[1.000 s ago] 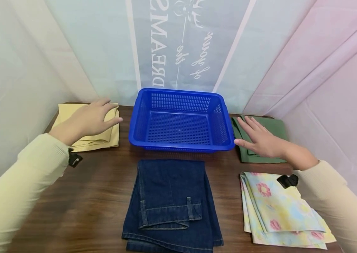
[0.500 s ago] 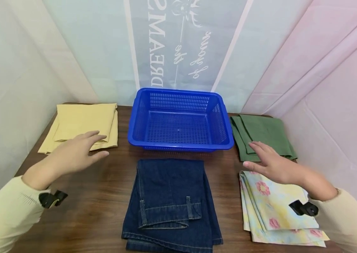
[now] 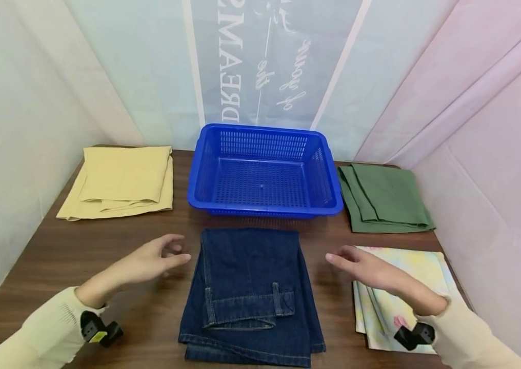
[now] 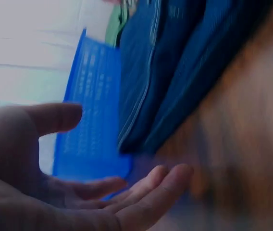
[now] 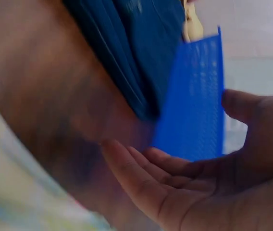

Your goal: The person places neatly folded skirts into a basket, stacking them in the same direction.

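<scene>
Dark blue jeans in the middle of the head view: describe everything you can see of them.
The dark blue jeans look like denim, folded in layers and lying on the brown wood-look table, on the near side of the blue plastic basket and apart from it. A waistband with two belt loops faces up; paler stitching marks the seams. The left hand and right hand flank them, neither touching.

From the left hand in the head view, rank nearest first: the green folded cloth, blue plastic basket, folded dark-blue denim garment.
1. Folded dark-blue denim garment: just right of the left hand.
2. Blue plastic basket: ahead and to the right.
3. Green folded cloth: far right, past the basket.
</scene>
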{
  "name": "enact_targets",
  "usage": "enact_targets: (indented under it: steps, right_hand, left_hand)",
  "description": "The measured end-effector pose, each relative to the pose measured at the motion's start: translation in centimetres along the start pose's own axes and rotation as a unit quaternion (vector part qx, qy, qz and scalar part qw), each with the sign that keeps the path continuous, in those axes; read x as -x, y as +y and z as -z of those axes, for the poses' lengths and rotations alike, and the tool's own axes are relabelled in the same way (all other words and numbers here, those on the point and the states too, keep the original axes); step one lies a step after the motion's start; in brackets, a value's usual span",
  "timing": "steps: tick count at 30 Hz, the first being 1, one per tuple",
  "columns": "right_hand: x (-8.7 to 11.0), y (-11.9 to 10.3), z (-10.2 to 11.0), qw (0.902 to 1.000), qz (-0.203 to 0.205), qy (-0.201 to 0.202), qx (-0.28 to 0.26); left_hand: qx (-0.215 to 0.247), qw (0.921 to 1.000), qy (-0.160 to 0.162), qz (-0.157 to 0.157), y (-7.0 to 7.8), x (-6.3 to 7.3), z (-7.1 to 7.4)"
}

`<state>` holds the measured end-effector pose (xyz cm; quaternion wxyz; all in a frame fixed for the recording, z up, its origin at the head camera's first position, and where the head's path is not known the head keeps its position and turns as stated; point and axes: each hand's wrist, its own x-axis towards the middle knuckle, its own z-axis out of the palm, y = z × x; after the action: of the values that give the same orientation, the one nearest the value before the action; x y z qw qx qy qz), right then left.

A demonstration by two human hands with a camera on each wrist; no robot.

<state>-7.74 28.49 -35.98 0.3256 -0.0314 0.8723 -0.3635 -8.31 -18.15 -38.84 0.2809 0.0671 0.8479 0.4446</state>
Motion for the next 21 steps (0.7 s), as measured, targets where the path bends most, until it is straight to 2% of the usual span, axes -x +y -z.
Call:
enact_targets:
  steps: [3,8,11,14,16,18,21]
  right_hand:
    - [-0.7,0.1,-1.8,0.9975,-0.006,-0.019,-0.068]
    - [-1.5,0.1,-4.1,0.9882,-0.001,-0.025,-0.151]
    - [-1.8,-0.2,-5.1,0.98,-0.006,-0.017,-0.198]
    - [-2.1,-0.6,-5.8,0.9708,-0.012,-0.016,-0.239]
    - [-2.4,-0.8,-6.2,0.966,-0.021,-0.011,-0.257]
    - [-2.7,-0.9,-6.6,0.964,-0.029,-0.003,-0.264]
    - [-3.2,-1.1,-7.1,0.9612,-0.042,0.012,-0.272]
  left_hand:
    - [0.092,0.9948,-0.029,0.031,-0.1,-0.3,-1.4]
    - [0.19,0.9791,-0.048,0.056,-0.2,-0.5,-3.0]
    - [0.244,0.9657,-0.048,0.074,-0.2,-0.6,-3.6]
    - [0.303,0.9475,-0.052,0.088,-0.3,-1.0,-4.0]
    - [0.337,0.9356,-0.057,0.088,-0.4,-1.2,-4.2]
    - [0.358,0.9281,-0.062,0.083,-0.5,-1.5,-4.3]
    - [0.371,0.9228,-0.077,0.071,-0.8,-1.8,-4.3]
